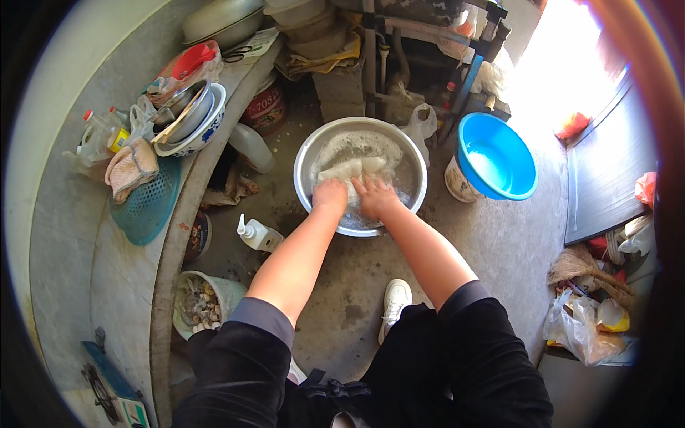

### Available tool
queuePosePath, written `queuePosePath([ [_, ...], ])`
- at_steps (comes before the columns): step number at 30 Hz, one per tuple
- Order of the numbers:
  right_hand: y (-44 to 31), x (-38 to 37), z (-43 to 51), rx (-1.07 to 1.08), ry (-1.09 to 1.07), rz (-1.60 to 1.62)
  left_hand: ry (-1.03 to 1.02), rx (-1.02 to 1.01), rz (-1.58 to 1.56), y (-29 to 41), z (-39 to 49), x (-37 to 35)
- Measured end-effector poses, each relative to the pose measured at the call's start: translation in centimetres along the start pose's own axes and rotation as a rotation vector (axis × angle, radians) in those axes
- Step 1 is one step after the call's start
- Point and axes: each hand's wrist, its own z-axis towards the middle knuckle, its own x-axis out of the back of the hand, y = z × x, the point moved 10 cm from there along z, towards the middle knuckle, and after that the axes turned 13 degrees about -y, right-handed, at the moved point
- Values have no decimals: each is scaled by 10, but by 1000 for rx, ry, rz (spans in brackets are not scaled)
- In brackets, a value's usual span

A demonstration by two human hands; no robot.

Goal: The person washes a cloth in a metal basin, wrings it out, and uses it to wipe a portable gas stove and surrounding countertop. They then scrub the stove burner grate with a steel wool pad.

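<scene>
A round metal basin [417,206] stands on the concrete floor before me, holding sudsy water and a wet whitish cloth [348,169]. My left hand [330,193] lies at the cloth's lower left edge, its fingers curled down on or into it; its grip cannot be made out. My right hand [376,197] rests on the cloth's right part with its fingers spread and the palm down. Foam floats at the far side of the basin and around the right hand. A white pump bottle [260,235] is on the floor, left of my left forearm.
A blue plastic basin [497,156] sits on a bucket at the right. Along the left runs a ledge [176,235] with stacked bowls [206,125] and a teal strainer [145,200]. Below it stands a waste bucket [227,291]. Plastic bags [586,326] and a broom [575,265] lie far right.
</scene>
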Motion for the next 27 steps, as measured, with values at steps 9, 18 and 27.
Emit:
queuePosePath([
  [9,-35,92,-42,168,65,138,-23,29,-334,-34,-26,56],
  [18,-40,155,-81,772,337,1097,702,-460,-1078,-42,-102,245],
  [27,-18,173,-106,532,545,787,496,50,-1266,-152,-75,136],
])
